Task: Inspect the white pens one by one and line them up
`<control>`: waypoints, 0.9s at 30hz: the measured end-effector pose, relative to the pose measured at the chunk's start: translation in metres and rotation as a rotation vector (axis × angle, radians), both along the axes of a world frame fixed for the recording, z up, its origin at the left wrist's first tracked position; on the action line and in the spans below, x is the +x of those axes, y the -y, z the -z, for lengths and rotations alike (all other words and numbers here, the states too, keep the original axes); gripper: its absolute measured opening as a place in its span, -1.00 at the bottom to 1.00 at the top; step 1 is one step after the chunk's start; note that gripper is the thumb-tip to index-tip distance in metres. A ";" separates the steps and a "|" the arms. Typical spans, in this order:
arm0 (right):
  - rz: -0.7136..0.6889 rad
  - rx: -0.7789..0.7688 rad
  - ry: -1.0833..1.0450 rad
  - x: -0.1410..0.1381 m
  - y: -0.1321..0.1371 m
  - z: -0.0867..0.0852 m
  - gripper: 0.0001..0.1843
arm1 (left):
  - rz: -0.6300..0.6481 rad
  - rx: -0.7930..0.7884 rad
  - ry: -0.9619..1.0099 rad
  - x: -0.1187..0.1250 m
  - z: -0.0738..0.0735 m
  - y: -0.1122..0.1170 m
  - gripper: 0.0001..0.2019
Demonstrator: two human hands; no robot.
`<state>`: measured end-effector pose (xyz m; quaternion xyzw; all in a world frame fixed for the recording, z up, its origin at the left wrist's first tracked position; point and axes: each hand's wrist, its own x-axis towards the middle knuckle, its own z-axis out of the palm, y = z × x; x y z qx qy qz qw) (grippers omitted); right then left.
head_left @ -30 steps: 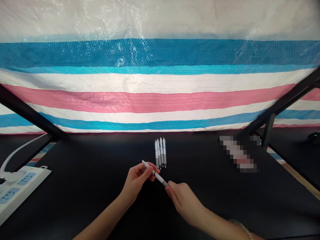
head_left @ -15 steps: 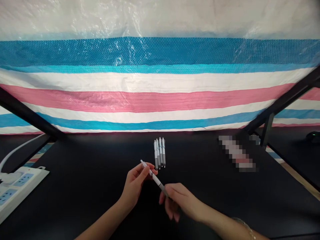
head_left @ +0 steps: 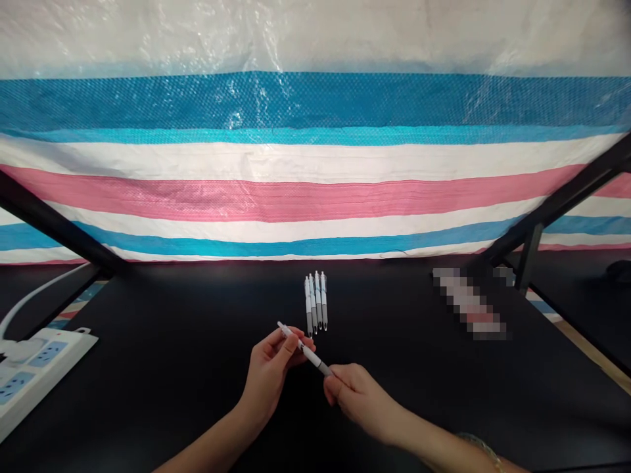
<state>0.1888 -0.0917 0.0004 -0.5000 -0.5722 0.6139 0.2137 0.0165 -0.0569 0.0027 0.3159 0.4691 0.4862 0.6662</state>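
A white pen (head_left: 311, 355) with a grey grip section slants between my two hands over the black table. My left hand (head_left: 270, 364) pinches its upper white part between thumb and fingers. Around the grey end, my right hand (head_left: 362, 397) is closed, hiding the tip. Just beyond my left fingertips, several similar white-and-grey pens (head_left: 316, 302) lie side by side in a row, their grey ends toward me.
At the left stands a white power strip (head_left: 44, 368) with a plug and cable. A blurred-out pixelated item (head_left: 468, 305) lies at the right rear of the black table (head_left: 197, 295). Dark metal bars (head_left: 552, 203) flank both sides, and a striped plastic sheet (head_left: 315, 197) hangs behind.
My right hand's fingers have curled in from a looser hold to a closed grip around the pen's grey end. The held pen and my left hand have shifted slightly toward me.
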 end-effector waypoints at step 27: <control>0.051 -0.512 -0.485 0.011 -0.015 0.002 -0.58 | -0.044 0.027 0.070 0.000 -0.001 -0.005 -0.84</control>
